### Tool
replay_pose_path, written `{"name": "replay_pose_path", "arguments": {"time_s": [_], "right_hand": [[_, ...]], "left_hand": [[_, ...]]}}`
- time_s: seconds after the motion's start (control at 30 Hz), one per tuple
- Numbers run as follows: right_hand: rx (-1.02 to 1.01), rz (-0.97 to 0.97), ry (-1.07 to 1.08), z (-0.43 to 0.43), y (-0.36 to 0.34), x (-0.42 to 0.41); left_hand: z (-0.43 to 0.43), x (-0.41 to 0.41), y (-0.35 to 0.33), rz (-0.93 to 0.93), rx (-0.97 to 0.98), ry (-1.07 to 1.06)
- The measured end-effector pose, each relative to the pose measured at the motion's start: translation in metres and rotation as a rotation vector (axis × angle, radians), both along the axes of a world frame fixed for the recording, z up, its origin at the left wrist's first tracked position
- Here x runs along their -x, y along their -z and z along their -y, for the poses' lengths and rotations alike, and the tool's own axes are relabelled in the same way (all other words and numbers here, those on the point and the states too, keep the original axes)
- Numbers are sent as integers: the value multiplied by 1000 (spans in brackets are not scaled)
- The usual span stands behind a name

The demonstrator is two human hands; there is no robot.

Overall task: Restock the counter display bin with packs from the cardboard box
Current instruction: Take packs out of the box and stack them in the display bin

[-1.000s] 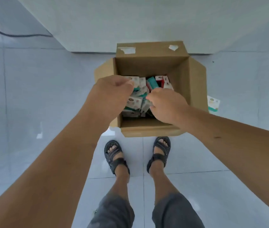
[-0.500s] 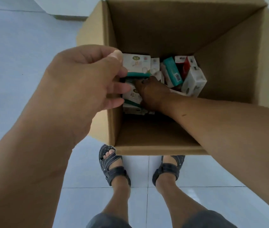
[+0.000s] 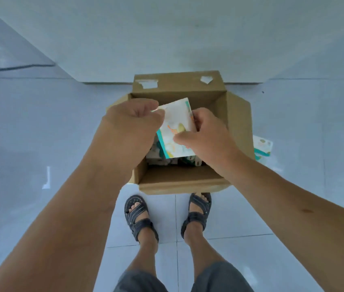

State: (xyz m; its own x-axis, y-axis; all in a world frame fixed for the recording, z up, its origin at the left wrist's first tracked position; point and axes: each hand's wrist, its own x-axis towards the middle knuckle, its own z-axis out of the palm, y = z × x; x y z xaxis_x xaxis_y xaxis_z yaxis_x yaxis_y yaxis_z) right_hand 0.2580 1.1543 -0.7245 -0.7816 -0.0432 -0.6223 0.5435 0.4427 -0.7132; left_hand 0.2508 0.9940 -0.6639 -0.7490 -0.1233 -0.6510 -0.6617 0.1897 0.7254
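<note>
An open cardboard box stands on the floor in front of my feet. Above its opening I hold white packs with teal edges between both hands. My left hand grips the packs from the left, fingers curled over the top corner. My right hand pinches them from the right, thumb across the front. More packs lie in the bottom of the box, mostly hidden by my hands. The display bin is not in view.
A white counter or cabinet front rises just behind the box. One loose pack lies on the tiled floor to the right of the box. A dark cable runs along the floor at far left. My sandalled feet stand close to the box.
My head has risen back from the box. My right hand came up out of the box and now both hands hold packs together above the opening.
</note>
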Motion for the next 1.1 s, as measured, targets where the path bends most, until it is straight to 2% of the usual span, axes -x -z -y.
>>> {"name": "replay_pose_path", "arguments": {"time_s": [0.27,0.4,0.53,0.67,0.83,0.93,1.0,1.03,1.07,1.1], "right_hand": [[434,-104,351,-13,-221,-14],[568,-172,387,-8,-313,-18],[615,-256,417,-3,-406,-18],[624,-341,405,5,-478,-15],[673,-475,500,15,-545,-12],[725,-512,559,14,-572,-8],[625,-563,464,11,-583,-7],[463,-636,377,10,-587,-8],[188,-765,262,6,-588,-8],[-172,-930,126,2,-590,-7]], "left_hand": [[-18,17,-190,-161,-100,87],[-17,19,-290,-263,-150,191],[-6,21,-382,-327,-189,240],[6,25,-457,-381,-171,386],[18,31,-514,-409,-326,224],[21,35,-534,-404,-469,200],[20,40,-544,-407,-519,179],[19,43,-548,-409,-529,167],[18,47,-552,-409,-533,149],[16,51,-555,-411,-530,134]]}}
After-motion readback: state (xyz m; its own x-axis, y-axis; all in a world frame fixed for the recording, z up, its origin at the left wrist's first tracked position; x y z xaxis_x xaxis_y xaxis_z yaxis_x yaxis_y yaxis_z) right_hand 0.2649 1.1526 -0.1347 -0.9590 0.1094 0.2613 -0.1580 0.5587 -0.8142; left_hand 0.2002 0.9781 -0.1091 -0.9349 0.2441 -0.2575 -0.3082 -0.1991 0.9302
